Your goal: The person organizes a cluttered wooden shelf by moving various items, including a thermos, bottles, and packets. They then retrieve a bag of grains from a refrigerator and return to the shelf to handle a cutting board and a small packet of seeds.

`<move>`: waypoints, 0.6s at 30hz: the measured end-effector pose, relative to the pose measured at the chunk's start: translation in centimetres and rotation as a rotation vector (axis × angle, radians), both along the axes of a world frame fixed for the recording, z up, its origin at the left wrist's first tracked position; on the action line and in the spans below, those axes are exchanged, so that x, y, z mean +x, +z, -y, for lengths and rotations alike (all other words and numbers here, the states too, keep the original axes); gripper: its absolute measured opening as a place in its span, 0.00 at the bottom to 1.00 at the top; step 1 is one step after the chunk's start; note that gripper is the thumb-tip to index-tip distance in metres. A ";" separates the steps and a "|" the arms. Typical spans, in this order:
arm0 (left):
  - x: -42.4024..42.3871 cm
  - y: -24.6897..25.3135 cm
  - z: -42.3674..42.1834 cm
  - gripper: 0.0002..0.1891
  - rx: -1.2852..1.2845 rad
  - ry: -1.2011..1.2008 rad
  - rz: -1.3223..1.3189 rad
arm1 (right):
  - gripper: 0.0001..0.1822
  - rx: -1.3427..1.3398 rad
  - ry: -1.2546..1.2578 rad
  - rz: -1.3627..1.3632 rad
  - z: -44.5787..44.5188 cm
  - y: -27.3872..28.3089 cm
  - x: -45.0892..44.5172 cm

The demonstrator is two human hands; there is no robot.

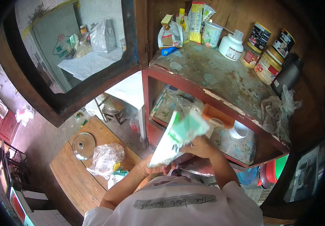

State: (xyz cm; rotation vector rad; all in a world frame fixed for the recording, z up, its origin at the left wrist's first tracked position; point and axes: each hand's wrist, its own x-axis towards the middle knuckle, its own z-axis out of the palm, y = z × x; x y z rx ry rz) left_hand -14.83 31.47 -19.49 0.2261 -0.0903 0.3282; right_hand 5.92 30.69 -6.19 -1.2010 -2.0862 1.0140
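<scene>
A white and green plastic packet is held up before my chest, its upper end blurred and folded over to the right. My left hand grips its lower end from beneath, with some fingers hidden behind the packet. My right hand holds its right side, near the fold. Whether the packet is sealed cannot be made out. Behind it stands an open wooden cupboard, its lower shelf holding an orange plastic basket and a white cup.
The upper shelf bears bags, jars, a white tub, a black flask and a rag. A screened cupboard door swings out on the left. The wooden table carries a glass lid and a clear plastic bag.
</scene>
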 end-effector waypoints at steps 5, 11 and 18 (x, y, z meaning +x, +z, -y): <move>-0.3 3.4 -1.1 0.29 0.296 0.231 -0.270 | 0.14 0.108 -0.282 -0.470 0.7 6.6 2.8; 0.1 7.7 -2.5 0.25 0.544 0.425 -0.453 | 0.14 0.357 -0.671 -0.657 -4.4 16.3 8.4; 2.4 17.9 -7.1 0.13 1.002 0.825 -0.523 | 0.16 0.017 -0.502 -0.475 -15.8 17.7 18.1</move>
